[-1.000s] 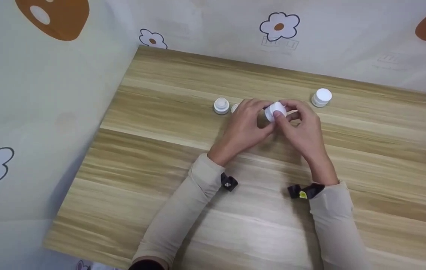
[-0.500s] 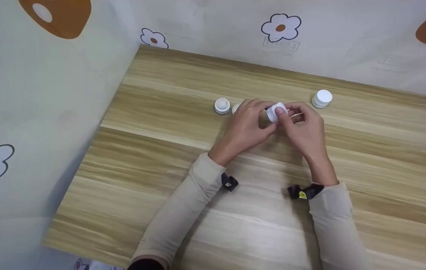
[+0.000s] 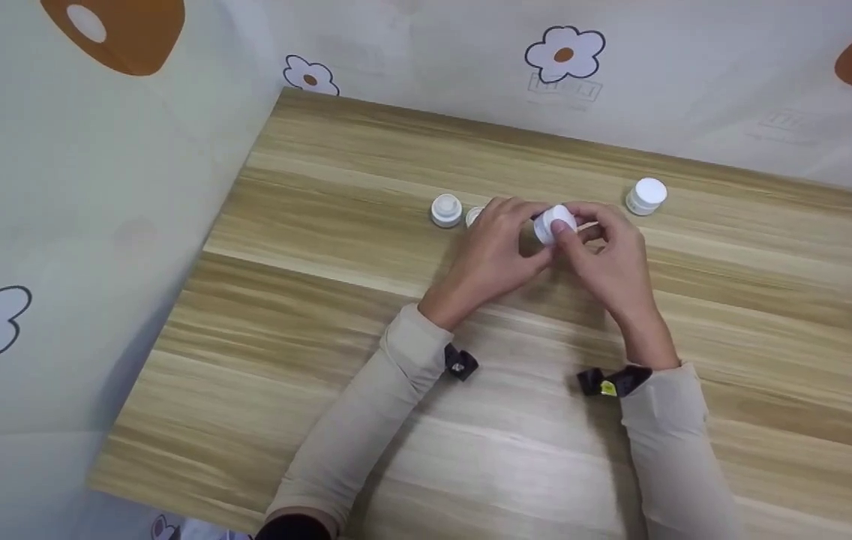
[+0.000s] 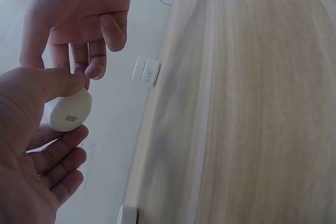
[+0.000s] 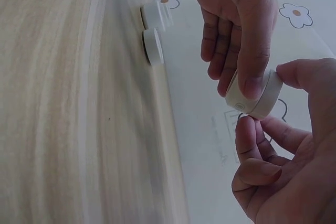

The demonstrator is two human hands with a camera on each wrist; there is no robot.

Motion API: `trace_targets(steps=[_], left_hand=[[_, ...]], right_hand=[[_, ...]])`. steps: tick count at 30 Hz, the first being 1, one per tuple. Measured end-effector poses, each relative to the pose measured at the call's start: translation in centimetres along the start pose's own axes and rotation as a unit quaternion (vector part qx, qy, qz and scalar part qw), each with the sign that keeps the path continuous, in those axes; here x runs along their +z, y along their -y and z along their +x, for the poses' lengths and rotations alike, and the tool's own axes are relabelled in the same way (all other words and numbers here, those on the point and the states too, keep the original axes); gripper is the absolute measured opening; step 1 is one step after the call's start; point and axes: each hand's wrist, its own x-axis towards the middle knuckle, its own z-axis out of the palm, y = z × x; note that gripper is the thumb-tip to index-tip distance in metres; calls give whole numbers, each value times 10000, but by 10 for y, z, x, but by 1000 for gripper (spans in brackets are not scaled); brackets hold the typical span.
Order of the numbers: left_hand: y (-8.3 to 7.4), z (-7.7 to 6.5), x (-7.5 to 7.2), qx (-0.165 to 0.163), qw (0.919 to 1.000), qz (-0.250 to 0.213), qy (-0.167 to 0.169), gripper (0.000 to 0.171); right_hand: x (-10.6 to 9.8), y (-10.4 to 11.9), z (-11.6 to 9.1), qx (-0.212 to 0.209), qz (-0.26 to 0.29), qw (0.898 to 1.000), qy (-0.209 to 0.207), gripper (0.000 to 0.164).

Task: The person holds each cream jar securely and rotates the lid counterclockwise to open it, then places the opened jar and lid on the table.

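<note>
Both hands hold one small white jar (image 3: pixel 552 223) above the table, tilted. My left hand (image 3: pixel 496 247) grips its body between thumb and fingers, and printed text on the jar's base (image 4: pixel 69 115) faces the left wrist camera. My right hand (image 3: pixel 606 255) pinches the lid end (image 5: pixel 269 95), thumb on its near side. Left of the hands stands an uncapped white jar (image 3: pixel 446 211), with a white inner piece in its mouth. A loose white lid (image 3: pixel 473 216) lies beside that jar, partly hidden behind my left hand.
A capped white jar (image 3: pixel 646 196) stands at the back right of the wooden table (image 3: pixel 306 262). Behind the table and along its left side hangs a pale flower-patterned sheet (image 3: pixel 426 52).
My right thumb and fingers shift slightly around the lid end, and the held jar turns a little. My left hand keeps its grip; the jars on the table stay where they are.
</note>
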Motion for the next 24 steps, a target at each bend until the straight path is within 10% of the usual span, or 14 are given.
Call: trace_targets(steps=[24], left_hand=[[0,0,2,58,10000,50,28,48]], right_hand=[[1,1,2,173,-398,9987,-279,32]])
